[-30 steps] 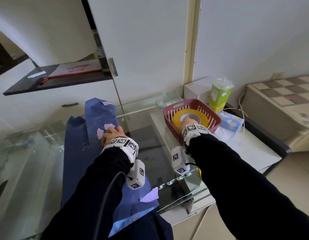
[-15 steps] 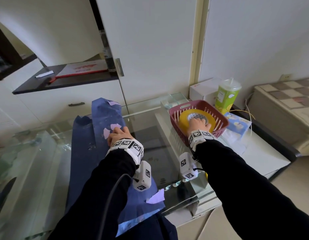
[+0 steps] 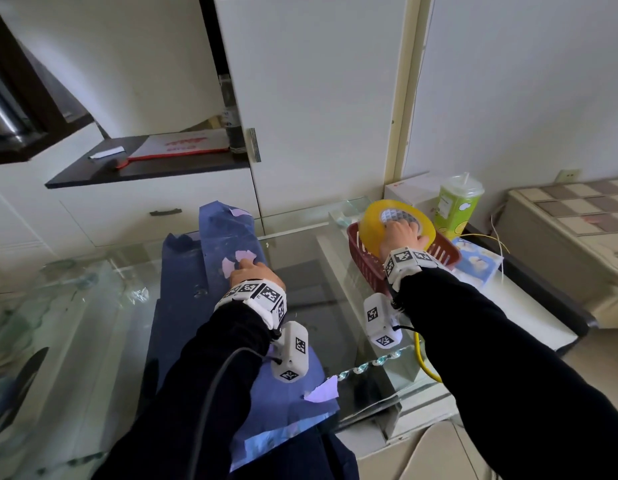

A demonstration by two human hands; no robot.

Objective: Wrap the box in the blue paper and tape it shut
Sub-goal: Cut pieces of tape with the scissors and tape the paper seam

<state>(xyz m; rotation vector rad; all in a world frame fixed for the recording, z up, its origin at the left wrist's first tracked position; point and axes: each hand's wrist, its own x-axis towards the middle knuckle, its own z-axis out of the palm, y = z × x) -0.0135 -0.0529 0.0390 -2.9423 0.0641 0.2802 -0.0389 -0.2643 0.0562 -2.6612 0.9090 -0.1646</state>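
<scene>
The blue paper (image 3: pixel 182 306) lies along the glass table and is folded up over the box (image 3: pixel 227 237), which is fully covered. My left hand (image 3: pixel 252 273) presses flat on top of that wrapped box, beside some pale torn patches. My right hand (image 3: pixel 401 237) grips a large yellow tape roll (image 3: pixel 373 220) and holds it tilted above the red basket (image 3: pixel 364 261). Both wrists carry white marker bands.
The glass table (image 3: pixel 335 296) ends in a front edge near my arms. A green lidded cup (image 3: pixel 456 206) and a white carton (image 3: pixel 411 188) stand behind the basket. A tissue pack (image 3: pixel 477 261) lies right of it. A dark shelf (image 3: pixel 144 164) holds a red-handled tool.
My right hand closed on the yellow tape roll in the basket and has lifted it up, tilted on edge. My left hand stayed on the wrapped box.
</scene>
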